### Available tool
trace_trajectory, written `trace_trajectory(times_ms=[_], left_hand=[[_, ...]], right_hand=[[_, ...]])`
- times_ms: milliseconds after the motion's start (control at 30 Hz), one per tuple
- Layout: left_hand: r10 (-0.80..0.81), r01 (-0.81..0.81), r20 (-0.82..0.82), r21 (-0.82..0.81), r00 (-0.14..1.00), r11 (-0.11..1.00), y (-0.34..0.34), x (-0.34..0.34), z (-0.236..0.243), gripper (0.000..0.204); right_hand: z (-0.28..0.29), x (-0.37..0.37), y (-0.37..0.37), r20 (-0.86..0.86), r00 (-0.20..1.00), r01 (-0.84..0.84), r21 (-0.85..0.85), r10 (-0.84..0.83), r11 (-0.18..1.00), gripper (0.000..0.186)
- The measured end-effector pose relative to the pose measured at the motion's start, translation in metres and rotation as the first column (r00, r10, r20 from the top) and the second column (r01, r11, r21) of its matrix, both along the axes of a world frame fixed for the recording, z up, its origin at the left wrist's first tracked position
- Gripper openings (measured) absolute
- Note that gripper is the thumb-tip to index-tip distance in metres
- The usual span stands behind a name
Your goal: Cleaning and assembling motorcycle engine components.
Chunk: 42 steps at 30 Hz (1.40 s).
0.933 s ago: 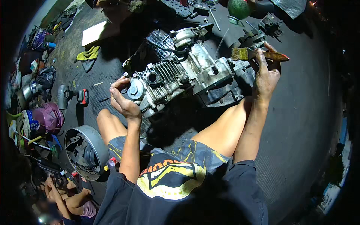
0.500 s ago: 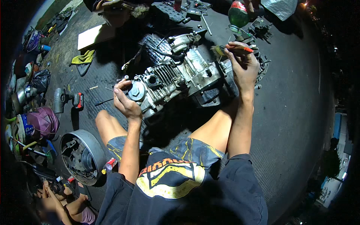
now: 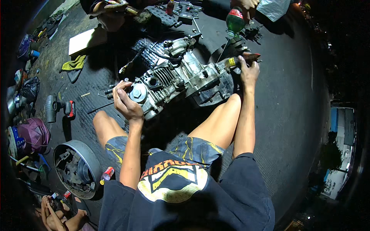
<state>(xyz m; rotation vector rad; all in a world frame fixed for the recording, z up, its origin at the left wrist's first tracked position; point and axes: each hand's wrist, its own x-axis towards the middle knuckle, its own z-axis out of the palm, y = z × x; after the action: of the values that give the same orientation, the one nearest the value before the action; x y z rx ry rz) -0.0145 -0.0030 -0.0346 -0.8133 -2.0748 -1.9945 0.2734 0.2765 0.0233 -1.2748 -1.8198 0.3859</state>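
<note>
A greasy metal engine [image 3: 198, 77] with cooling fins lies in front of me, tilted up to the right. My left hand [image 3: 129, 106] grips its left end, fingers curled beside a round cap with a hex centre [image 3: 137, 92]. In my right hand [image 3: 249, 73] is a paintbrush [image 3: 232, 61] with a yellow band and a reddish handle end. Its bristles meet the engine's right upper part. Just beyond, another person's hand [image 3: 246, 4] holds a green bottle [image 3: 235, 22], neck down, over the engine's far right end.
At the far left, another person's hand [image 3: 110, 7] holds a brush [image 3: 142, 16]. Left of me are a white box [image 3: 83, 43], a yellow-grey cloth [image 3: 74, 66], a cordless drill [image 3: 51, 109] and a metal drum [image 3: 89, 163] with parts inside. Tools [image 3: 187, 15] lie at the back.
My right hand has lowered the paintbrush onto the engine, its bristles now against the metal. The whole view has shifted slightly. My left hand stays at the engine's left end.
</note>
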Motion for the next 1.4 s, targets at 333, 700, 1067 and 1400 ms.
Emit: trace_trajectory(times_ms=[333, 700, 1067, 1400], left_hand=[[-0.023, 0.024, 0.02, -0.021, 1.0, 0.999, -0.004, 0.0, -0.001, 0.047], [-0.073, 0.075, 0.058, -0.025, 0.996, 0.997, 0.002, 0.001, -0.004, 0.049], [-0.036, 0.036, -0.013, -0.039, 0.999, 0.999, -0.002, -0.001, -0.004, 0.047], [-0.055, 0.056, 0.025, -0.052, 0.998, 0.997, -0.003, 0.0, 0.0, 0.05]], right_hand=[[-0.026, -0.003, 0.0, -0.05, 0.995, -0.086, 0.024, 0.087, 0.996, 0.02], [-0.015, 0.014, 0.05, 0.519, 0.827, -0.299, 0.084, 0.215, 0.95, 0.026], [0.006, 0.023, 0.06, 0.448, 0.808, -0.297, -0.251, 0.382, 0.921, 0.029], [-0.008, 0.021, 0.062, 0.281, 0.817, -0.431, -0.285, 0.504, 0.856, 0.027]])
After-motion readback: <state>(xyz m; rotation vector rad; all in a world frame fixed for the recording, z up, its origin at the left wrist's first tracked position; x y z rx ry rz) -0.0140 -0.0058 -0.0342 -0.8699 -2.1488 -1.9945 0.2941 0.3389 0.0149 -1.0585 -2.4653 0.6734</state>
